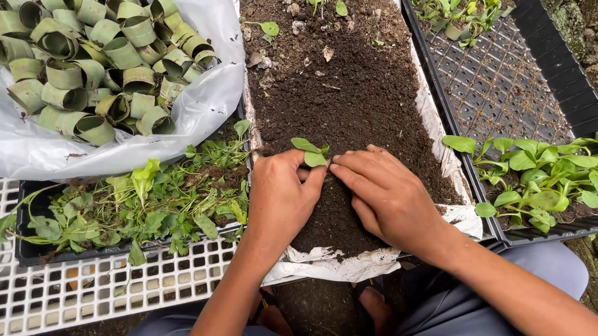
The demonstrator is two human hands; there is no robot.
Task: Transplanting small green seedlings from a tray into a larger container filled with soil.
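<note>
Near the soil bed's (350, 96) front edge, left hand (281, 197) and right hand (383, 194) pinch 1 seedling (310, 151): light, soft, likely fragile; best held low at the stem.

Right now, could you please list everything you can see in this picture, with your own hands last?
seedling: one, green, pinched between both hands over the soil
soil bed: one, dark brown, centre, on white lining
leaf rolls: many, green, upper left in a clear plastic bag
tray of uprooted seedlings: one, black, left, on a white grid crate
black cell tray: one, right, leafy seedlings at its near and far ends
left hand: on the soil, fingers at the seedling
right hand: on the soil, fingertips at the seedling
</note>
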